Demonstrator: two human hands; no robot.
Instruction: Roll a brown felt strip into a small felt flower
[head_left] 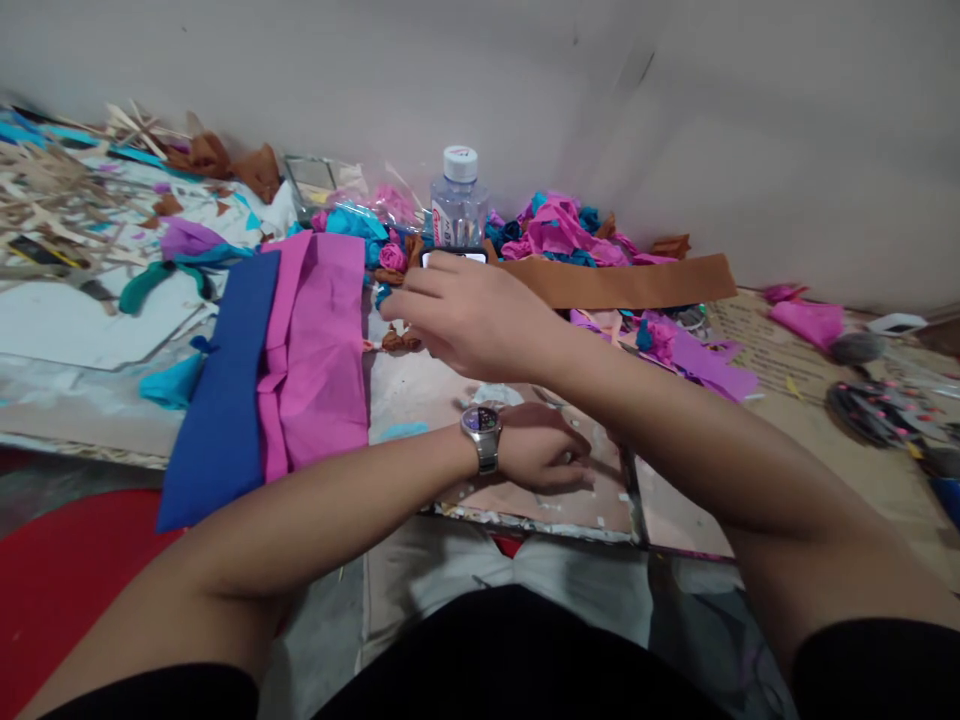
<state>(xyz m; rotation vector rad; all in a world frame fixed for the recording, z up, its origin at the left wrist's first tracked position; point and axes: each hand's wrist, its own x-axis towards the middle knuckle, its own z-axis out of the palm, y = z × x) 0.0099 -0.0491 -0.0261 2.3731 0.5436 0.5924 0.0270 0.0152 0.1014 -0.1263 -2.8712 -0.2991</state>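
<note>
My left hand (541, 446), with a metal wristwatch (481, 432) on the wrist, lies low over the worktop (420, 390). Its fingers curl inward, and I cannot make out what they hold, if anything. Above it my right hand (469, 310) reaches across to the left with its fingers apart. Behind those fingers a phone (469, 258) with a lit screen leans in front of a clear plastic bottle (459, 205), partly covered by the hand. A small teal paper piece (382, 296) lies at the right fingertips; contact is unclear. Brown crumpled paper (401, 340) sits just below them.
Pink (330, 340) and blue paper sheets (225, 390) hang over the front edge at left. Green-handled pliers (146, 288) and wood scraps (52, 190) lie farther left. Crumpled paper flowers (555, 228) line the wall behind a brown strip (630, 283). A red stool (75, 590) stands below.
</note>
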